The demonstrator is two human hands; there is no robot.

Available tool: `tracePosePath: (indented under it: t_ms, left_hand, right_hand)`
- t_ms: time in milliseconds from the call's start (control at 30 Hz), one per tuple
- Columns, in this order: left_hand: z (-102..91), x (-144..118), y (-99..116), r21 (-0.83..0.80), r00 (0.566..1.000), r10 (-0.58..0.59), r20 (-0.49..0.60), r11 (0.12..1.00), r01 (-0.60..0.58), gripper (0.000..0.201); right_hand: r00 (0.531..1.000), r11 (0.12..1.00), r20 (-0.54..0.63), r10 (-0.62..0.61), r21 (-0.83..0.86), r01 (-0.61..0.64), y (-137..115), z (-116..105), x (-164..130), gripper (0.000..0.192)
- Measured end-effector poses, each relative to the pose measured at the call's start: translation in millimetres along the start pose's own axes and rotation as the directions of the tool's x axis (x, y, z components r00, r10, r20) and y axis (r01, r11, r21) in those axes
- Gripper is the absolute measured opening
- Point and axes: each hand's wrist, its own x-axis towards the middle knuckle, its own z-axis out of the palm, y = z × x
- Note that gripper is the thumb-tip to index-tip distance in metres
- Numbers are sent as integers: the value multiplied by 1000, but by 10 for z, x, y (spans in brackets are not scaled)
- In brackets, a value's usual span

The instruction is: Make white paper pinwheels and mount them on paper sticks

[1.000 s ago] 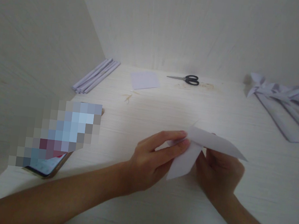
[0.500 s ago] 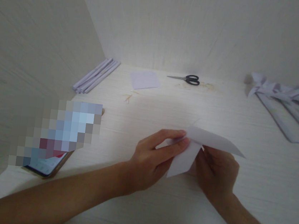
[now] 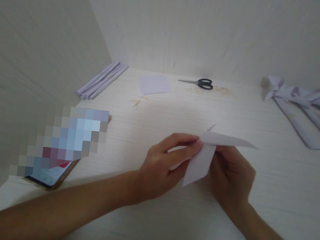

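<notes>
Both of my hands hold one folded white paper [image 3: 203,159] a little above the pale wooden table [image 3: 178,110]. My left hand [image 3: 163,168] pinches its left corner between thumb and forefinger. My right hand [image 3: 230,178] grips it from underneath on the right, fingers mostly hidden behind the sheet. One flap points down toward me, another stretches out flat to the right.
Black-handled scissors [image 3: 201,83] and a small square sheet [image 3: 154,84] lie at the back. Rolled paper tubes [image 3: 102,80] rest by the left wall. Folded paper pieces on long strips [image 3: 305,109] lie at the right. A phone [image 3: 51,175] sits at the left front.
The paper has been lifted slightly and tipped, so its right flap now lies flatter and nearly edge-on. Both hands shifted up a little with it.
</notes>
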Motion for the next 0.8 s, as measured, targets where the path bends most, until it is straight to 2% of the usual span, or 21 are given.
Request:
tracePosePath:
  t_ms: [167, 300, 433, 567, 800]
  left_hand:
    - [18, 7, -26, -28, 1000, -1, 25, 1000, 2, 37]
    - [8, -8, -63, 17, 998, -61, 22, 998, 60, 30]
    - [-7, -24, -93, 130, 1000, -13, -2, 991, 13, 20]
    - [-23, -8, -93, 194, 999, 22, 42, 981, -30, 13]
    - [-37, 18, -84, 248, 990, 55, 131, 965, -87, 11]
  right_hand:
    - [999, 996, -16, -33, 78, 35, -8, -6, 21, 16]
    - [983, 983, -10, -185, -20, 184, -25, -38, 24, 14]
    - [950, 940, 83, -301, -142, 310, -10, -81, 8, 12]
    - [929, 905, 160, -333, -221, 362, 21, -129, 1, 12]
    - [909, 901, 235, -345, -187, 391, 12, -207, 15, 12]
